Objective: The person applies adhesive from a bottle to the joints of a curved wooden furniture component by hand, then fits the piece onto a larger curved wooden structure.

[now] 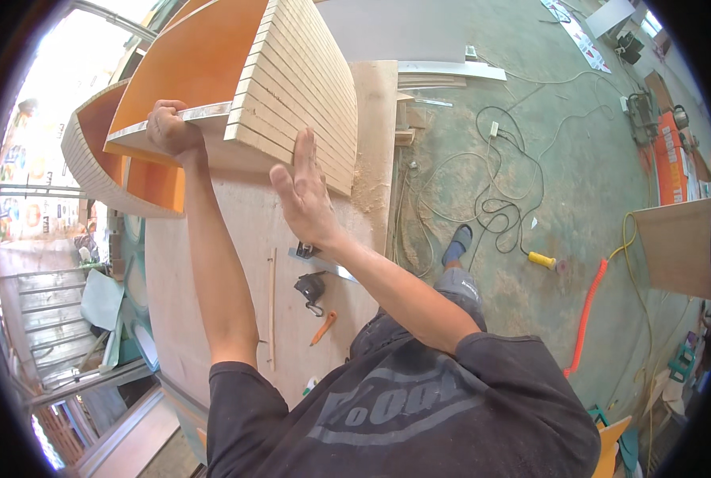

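A curved wooden cabinet piece (300, 88), with a grooved, slatted outer side and an orange lining, is at the far end of the plywood-topped table (212, 279). My left hand (172, 131) is closed over its near edge, fingers curled to the orange inner side. Against the slatted side near its lower corner rests my right hand (304, 195), fingers stretched out and nothing held. Nearer my body lie a thin wooden strip (273, 311), a black tape measure (311, 288), an orange-handled tool (324, 327) and a metal ruler-like blade (335, 269), partly hidden by my right forearm.
Another slatted, orange-lined curved piece (93, 151) stands at the left. Sawdust (371, 187) covers the table's right side. Cables (491, 207) loop over the green floor, with a yellow power tool (542, 260) and a red coiled hose (590, 315). Boards (435, 80) lie beyond the table.
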Demonstrator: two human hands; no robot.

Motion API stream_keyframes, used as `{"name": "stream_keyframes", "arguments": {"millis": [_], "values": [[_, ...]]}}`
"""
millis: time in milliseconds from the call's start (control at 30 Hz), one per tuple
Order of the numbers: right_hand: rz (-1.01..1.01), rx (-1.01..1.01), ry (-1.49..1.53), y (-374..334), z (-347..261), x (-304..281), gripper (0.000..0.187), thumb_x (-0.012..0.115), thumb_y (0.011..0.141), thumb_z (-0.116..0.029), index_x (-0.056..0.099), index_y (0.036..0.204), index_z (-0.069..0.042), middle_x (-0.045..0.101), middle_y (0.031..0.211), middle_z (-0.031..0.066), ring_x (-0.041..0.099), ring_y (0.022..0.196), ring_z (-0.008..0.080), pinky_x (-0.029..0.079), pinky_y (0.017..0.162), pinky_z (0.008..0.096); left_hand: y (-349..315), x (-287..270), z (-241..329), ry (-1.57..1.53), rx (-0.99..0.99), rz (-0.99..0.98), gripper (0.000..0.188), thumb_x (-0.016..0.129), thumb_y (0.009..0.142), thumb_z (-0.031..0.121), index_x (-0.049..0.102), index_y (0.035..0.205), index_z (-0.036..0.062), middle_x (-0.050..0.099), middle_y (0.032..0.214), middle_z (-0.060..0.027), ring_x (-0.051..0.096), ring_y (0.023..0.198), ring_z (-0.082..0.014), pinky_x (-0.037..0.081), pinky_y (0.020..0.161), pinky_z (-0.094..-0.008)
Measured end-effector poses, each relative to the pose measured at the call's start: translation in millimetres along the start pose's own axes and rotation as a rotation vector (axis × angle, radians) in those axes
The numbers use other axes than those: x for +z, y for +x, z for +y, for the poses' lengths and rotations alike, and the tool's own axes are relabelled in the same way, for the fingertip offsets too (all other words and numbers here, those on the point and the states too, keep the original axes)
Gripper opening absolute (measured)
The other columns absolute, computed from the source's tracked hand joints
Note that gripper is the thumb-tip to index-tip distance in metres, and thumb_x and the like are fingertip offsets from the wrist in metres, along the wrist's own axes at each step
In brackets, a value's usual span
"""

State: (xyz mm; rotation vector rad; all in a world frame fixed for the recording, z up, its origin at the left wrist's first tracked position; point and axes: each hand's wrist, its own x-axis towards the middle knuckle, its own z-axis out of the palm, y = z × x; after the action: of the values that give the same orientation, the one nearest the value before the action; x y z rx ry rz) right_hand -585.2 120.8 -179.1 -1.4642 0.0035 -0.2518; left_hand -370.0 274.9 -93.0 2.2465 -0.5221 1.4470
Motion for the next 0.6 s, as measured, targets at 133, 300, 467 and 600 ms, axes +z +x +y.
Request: {"name": "stream_keyframes", "arguments": {"millis": [133,300,467,600], "values": [[-0.005,-0.069,-0.065,-4.6,-5.6,7.3,0.113,0.035,0.100,-0.075,-0.005,0.158,0.013,-0.005,0.166,0.0356,-0.006,0.157,0.0449,0.002,0.127,0.0521,-2.0,1.4,-1.9,0.003,-0.011,0.005,0.022,0.048,0.076,0.009,0.056,0.057,0.0044,0.064,0.066,-0.0071,0.056,0.067,-0.0248,0.044,0.065,-0.0371],[-0.017,-0.128,-0.115,4.9,-14.0,3.8,0.116,0.037,0.098,-0.077,-0.005,0.158,0.013,-0.004,0.166,0.0372,-0.006,0.157,0.0460,0.002,0.127,0.0523,2.6,-0.4,8.1,-0.013,0.026,0.060,0.025,0.045,0.076,0.012,0.055,0.055,0.0026,0.063,0.064,-0.0090,0.053,0.066,-0.0249,0.042,0.065,-0.0378],[-0.017,-0.279,-0.091,-2.3,-20.3,8.6,0.111,0.036,0.100,-0.074,-0.003,0.159,0.011,-0.002,0.167,0.0347,-0.005,0.157,0.0445,0.001,0.126,0.0531,3.6,-4.7,16.2,-0.134,-0.167,0.021,0.027,0.043,0.074,0.013,0.056,0.054,0.0005,0.063,0.061,-0.0098,0.052,0.066,-0.0241,0.042,0.064,-0.0385],[0.035,-0.218,-0.091,33.9,-12.1,0.9,0.105,0.028,0.101,-0.074,-0.001,0.162,0.006,-0.002,0.169,0.0288,-0.004,0.159,0.0404,-0.001,0.126,0.0527,1.2,-4.1,8.3,-0.066,-0.051,-0.055,0.014,0.055,0.079,0.003,0.053,0.065,0.0067,0.065,0.073,-0.0070,0.060,0.069,-0.0250,0.046,0.065,-0.0411]]}}
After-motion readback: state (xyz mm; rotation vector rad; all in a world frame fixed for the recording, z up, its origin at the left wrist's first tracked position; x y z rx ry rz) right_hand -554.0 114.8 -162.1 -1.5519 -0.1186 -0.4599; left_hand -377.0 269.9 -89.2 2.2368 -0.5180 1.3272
